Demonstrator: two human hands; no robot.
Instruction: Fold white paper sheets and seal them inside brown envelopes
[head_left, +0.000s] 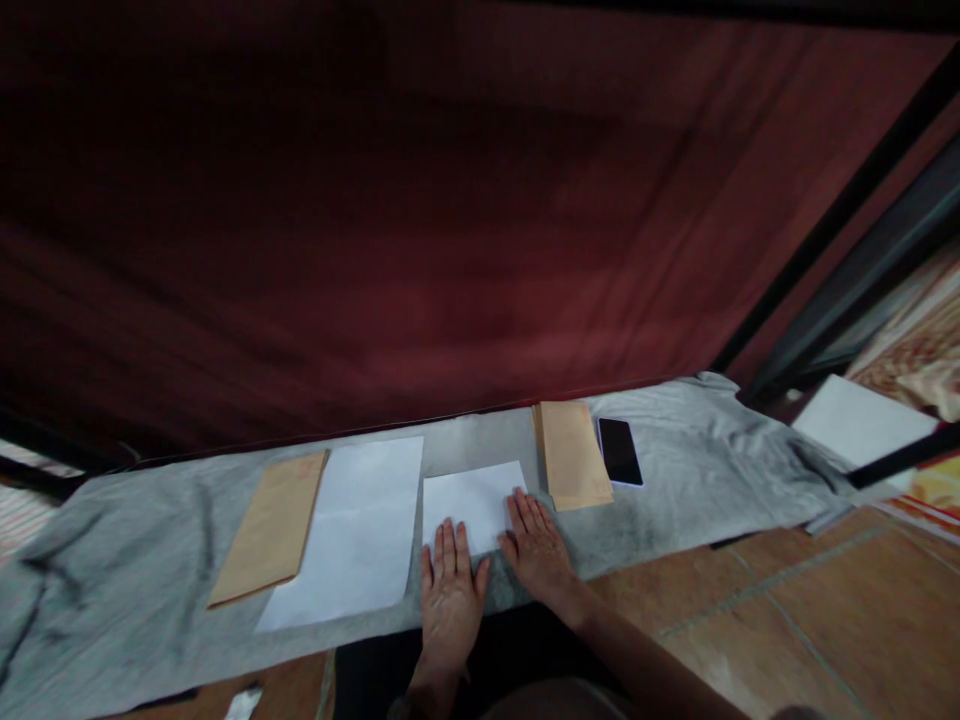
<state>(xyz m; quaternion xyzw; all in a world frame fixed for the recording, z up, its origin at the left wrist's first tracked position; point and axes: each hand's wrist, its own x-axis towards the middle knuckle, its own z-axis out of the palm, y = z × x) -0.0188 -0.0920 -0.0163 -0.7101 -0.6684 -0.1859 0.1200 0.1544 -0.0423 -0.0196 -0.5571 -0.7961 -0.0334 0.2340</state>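
- In the head view, I see the left hand (452,605) and right hand (540,548) laid flat, fingers extended, pinching nothing, on the small paper's (466,500) near and right edges, mid-cloth (667,455).
- I judge the small paper already folded; the large sheet (360,545), left, lies unfolded beside the brown envelope (274,530).
- The hands hide the small paper's near corners; I can't count the stacked envelopes (576,455), right.

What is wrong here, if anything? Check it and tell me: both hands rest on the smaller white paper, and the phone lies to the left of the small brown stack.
The phone's side is wrong: the head view shows the phone to the right of the small brown stack. Left hand and right hand do rest on the smaller white paper.
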